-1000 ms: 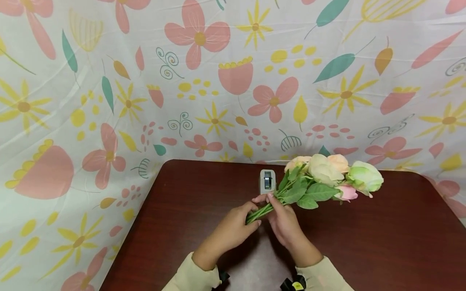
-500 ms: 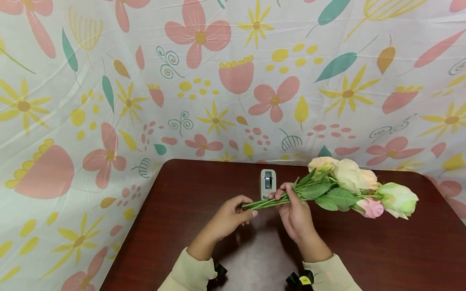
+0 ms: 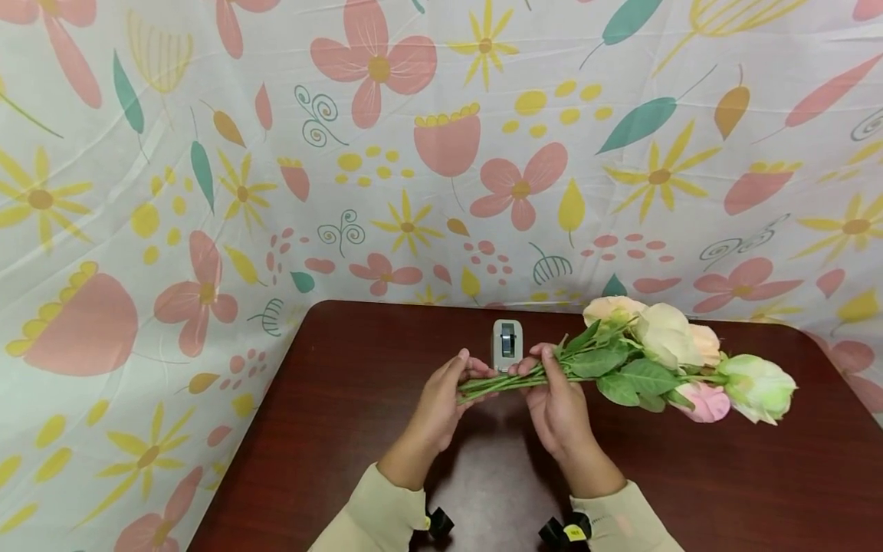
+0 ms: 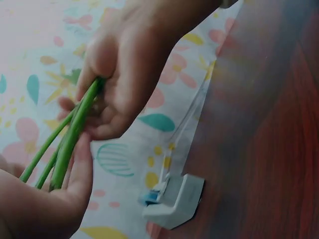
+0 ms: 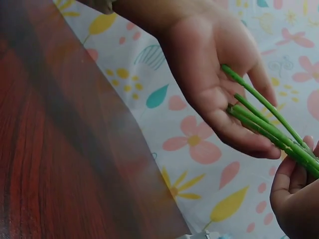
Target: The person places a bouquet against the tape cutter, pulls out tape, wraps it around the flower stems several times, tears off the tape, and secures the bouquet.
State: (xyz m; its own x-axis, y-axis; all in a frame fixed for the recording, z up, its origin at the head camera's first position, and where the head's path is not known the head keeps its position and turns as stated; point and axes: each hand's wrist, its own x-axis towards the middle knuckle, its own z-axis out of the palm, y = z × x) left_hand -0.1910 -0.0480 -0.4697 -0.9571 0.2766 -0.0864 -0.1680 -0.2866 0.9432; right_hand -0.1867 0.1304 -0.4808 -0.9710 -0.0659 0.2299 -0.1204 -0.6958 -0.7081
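A bunch of roses [image 3: 662,333] in cream, peach, pink and pale green lies sideways above the table, blooms to the right. My right hand [image 3: 564,418] grips its green stems just below the leaves [image 3: 638,377], thumb on top. Around the cut ends, my left hand [image 3: 433,402] is held with fingers fairly straight beneath the stems [image 5: 269,129]. The right wrist view shows those stem ends against the left palm, slightly uneven. In the left wrist view the right hand [image 4: 127,74] curls round the stems. Behind the hands stands a small grey tape dispenser [image 3: 507,345].
The dark red wooden table [image 3: 359,368] has rounded far corners. A white cloth with a flower print [image 3: 441,215] hangs behind it and along the left side. Black straps with yellow labels [image 3: 572,532] sit at both wrists.
The bunch and right hand have shifted right, with the stems now lying flatter and the right grip nearer the leaves. The left hand has loosened from the stem ends, its fingers straightening.
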